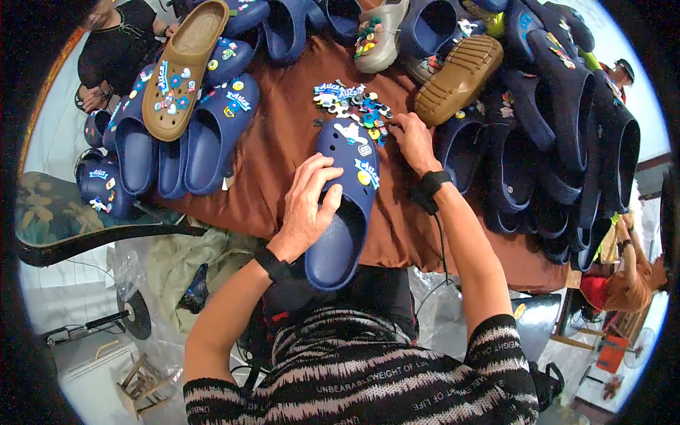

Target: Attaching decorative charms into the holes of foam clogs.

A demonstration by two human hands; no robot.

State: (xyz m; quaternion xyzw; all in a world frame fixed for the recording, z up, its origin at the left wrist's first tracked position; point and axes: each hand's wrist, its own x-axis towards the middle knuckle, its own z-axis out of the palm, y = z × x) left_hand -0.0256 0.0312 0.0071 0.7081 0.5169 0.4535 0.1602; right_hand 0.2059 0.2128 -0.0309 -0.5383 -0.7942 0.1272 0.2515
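A navy blue foam clog [345, 159] lies on the brown cloth in front of me, its toe pointing away and its heel near my lap. Several charms sit in the holes of its upper, among them a white figure, a yellow round one and a blue-and-white lettered one. My left hand [309, 202] grips the clog's left side, fingers over the upper. Just beyond the toe lies a loose heap of colourful shoe charms [354, 101]. At the heap's right edge, my right hand [413, 144] has its fingers bent together; whatever is between the fingertips is hidden.
Decorated navy clogs [212, 142] and a tan clog [172, 78] crowd the left. More navy clogs [513, 166] are piled at the right, beside an upturned brown clog [459, 79]. A beige clog [379, 35] stands at the back. Other people are at both sides.
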